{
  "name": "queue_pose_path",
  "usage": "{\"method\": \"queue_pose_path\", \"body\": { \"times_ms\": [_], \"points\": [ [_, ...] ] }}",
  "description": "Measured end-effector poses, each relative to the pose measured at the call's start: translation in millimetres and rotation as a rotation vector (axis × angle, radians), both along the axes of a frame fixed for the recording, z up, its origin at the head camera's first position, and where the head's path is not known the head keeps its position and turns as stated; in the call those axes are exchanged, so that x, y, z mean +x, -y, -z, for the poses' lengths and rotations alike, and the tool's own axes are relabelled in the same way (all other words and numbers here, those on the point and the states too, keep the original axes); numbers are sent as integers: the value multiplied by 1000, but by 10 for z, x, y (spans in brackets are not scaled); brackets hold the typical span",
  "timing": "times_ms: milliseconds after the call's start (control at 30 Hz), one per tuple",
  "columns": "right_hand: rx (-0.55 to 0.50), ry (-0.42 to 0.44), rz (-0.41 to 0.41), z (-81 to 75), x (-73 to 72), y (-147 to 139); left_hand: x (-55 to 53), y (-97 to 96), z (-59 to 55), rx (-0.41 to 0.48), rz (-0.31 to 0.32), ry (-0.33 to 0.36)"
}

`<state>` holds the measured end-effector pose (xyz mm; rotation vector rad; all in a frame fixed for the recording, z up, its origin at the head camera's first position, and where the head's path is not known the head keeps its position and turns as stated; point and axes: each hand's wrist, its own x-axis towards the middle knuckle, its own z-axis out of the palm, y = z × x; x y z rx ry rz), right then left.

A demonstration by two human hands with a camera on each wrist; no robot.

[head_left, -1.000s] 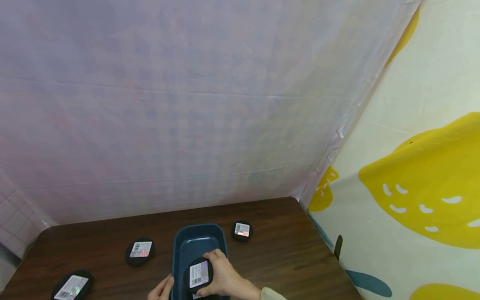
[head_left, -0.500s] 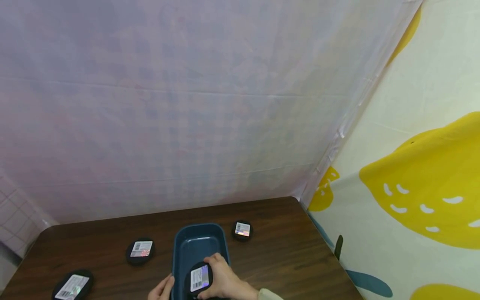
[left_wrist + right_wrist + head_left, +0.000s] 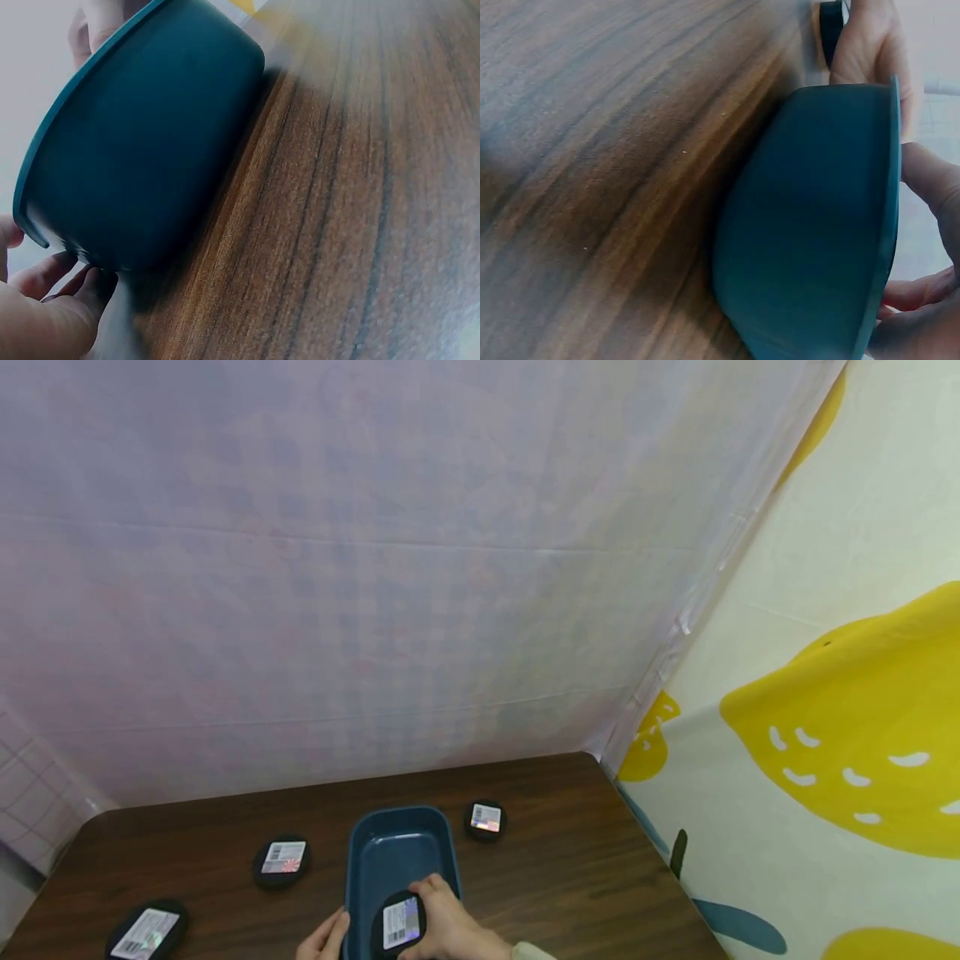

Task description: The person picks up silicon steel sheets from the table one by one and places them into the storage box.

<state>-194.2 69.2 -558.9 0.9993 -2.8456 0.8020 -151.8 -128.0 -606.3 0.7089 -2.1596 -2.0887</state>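
Observation:
A dark blue oblong tray (image 3: pixel 403 852) lies lengthwise on the brown wood table. My left hand (image 3: pixel 324 935) grips its left rim near the bottom of the head view; in the left wrist view, fingers (image 3: pixel 56 296) curl under the tray's rim. With thumb and fingers spread around its edge, my right hand (image 3: pixel 446 922) holds a round black disc (image 3: pixel 384 935) inside the tray's near part. A white barcode label faces up on that disc. The right wrist view has the tray's side (image 3: pixel 810 217) in front, with the disc hidden behind it.
Right of the tray lies another round black labelled disc (image 3: pixel 484 832). Two more black discs, one nearer the tray (image 3: pixel 280 882) and one farther left (image 3: pixel 168 935), lie on the table (image 3: pixel 562 860). A pale curtain (image 3: pixel 337 610) hangs behind the table; a lemon-print cloth (image 3: pixel 750 793) hangs at right.
My right hand and its disc have shifted slightly toward the near end of the tray. A white label glimpsed below that disc is now out of sight. The left hand stays put.

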Motion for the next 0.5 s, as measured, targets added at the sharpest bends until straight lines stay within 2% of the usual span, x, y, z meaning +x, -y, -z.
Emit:
{"method": "queue_pose_path", "body": {
  "times_ms": [267,500],
  "points": [
    [15,-56,-9,89,28,-20,3,-6,5,18,-9,-24],
    [28,-84,-27,99,48,-30,3,-7,5,17,-16,-29]
  ]
}}
